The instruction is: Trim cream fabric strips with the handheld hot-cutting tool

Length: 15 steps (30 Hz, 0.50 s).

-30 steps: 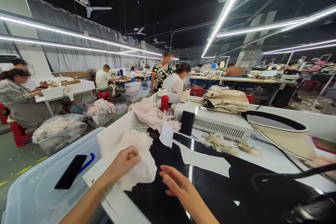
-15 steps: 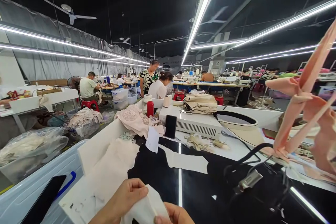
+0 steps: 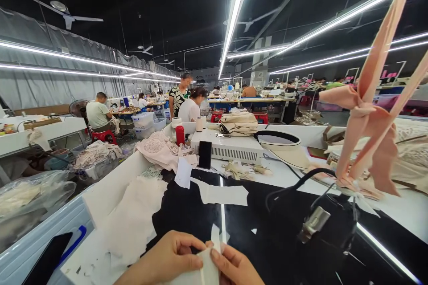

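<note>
At the bottom centre, my left hand (image 3: 174, 256) pinches a piece of off-white fabric (image 3: 209, 267) between thumb and fingers. My right hand (image 3: 236, 265) grips the same fabric close beside it, the fingertips of both hands almost touching. A narrow strip of the fabric sticks up between them. Beyond the hands, a flat white cut piece (image 3: 224, 194) lies on the glossy black tabletop (image 3: 284, 231). Pale pink fabric (image 3: 130, 218) spreads over the left part of the table.
A phone (image 3: 205, 154) leans against a white box (image 3: 230, 144) by a red thread cone (image 3: 179, 135). Peach straps (image 3: 377, 129) hang at right above a metal clamp (image 3: 314, 224) and cables. A dark phone-like object (image 3: 48, 260) lies lower left. Several people sit or stand beyond.
Both hands have come closer together on the fabric, and a strip of it now points up between them. The whole view has shifted, so the surroundings appear further left and slightly higher.
</note>
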### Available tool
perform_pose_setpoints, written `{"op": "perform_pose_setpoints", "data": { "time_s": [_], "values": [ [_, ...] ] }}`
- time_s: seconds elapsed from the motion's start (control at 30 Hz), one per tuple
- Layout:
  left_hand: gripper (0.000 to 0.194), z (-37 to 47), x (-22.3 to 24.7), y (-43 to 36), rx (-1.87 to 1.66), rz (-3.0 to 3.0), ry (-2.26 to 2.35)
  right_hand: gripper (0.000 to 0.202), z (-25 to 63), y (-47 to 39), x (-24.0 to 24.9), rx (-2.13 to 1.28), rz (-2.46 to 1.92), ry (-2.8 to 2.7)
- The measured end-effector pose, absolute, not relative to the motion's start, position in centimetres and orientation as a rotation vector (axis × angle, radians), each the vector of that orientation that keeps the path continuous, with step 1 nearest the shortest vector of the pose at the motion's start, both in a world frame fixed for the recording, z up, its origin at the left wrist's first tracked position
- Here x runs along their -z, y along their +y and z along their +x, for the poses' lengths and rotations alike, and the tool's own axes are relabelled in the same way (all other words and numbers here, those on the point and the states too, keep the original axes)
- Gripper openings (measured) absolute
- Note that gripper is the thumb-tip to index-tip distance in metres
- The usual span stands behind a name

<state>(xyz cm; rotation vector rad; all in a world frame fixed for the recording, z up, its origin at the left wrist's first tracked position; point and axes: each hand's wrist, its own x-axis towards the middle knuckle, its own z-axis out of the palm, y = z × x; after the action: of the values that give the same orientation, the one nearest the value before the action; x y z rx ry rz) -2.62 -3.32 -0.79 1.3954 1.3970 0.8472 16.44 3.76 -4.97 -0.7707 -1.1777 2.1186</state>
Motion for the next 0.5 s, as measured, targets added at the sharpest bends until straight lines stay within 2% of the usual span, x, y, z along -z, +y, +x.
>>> {"op": "perform_pose_setpoints", "data": {
  "time_s": [0.1, 0.23, 0.37, 0.5],
  "values": [
    [0.043, -3.2, -1.0, -2.7, -0.783, 1.545, 1.522, 0.058, 17.0, 4.9, 3.0, -1.876, -0.907, -1.137],
    [0.020, -4.3, -2.8, -3.0, -0.572, 2.149, 1.850, 0.042, 19.2, 5.5, 0.6, -1.729, -0.898, -1.181],
    [0.008, -5.0, -2.0, -5.0, -0.201, 2.524, 1.848, 0.021, 21.6, 3.9, 0.8, -1.494, -0.966, -1.594],
    [0.022, -4.8, 0.1, -6.9, -0.072, 2.497, 1.787, 0.010, 23.1, 1.4, 3.2, -1.281, -1.060, -1.989]
  ]
}}
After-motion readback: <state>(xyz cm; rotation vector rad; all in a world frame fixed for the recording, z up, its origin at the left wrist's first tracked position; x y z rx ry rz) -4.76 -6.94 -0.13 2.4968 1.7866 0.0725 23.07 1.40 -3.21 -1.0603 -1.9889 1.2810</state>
